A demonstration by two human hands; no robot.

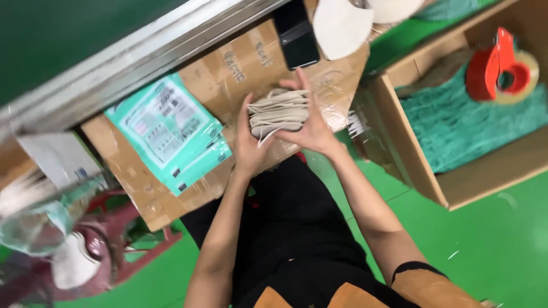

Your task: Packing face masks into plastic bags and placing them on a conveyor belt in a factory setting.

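Observation:
Both my hands hold a stack of folded white face masks (279, 111) over a flattened cardboard sheet (228, 85) that lies across my lap. My left hand (246, 145) grips the stack's left side with the thumb up. My right hand (311, 122) clasps the right side, fingers spread over the top edge. Elastic loops hang from the stack's bottom. The masks' lower faces are hidden by my palms.
A pile of teal printed packaging bags (168, 131) lies on the cardboard at left. A black phone (297, 34) and white masks (342, 25) sit at the top. A cardboard box (474, 177) at right holds teal packs and a red tape dispenser (502, 65). Red stool (120, 239) at lower left.

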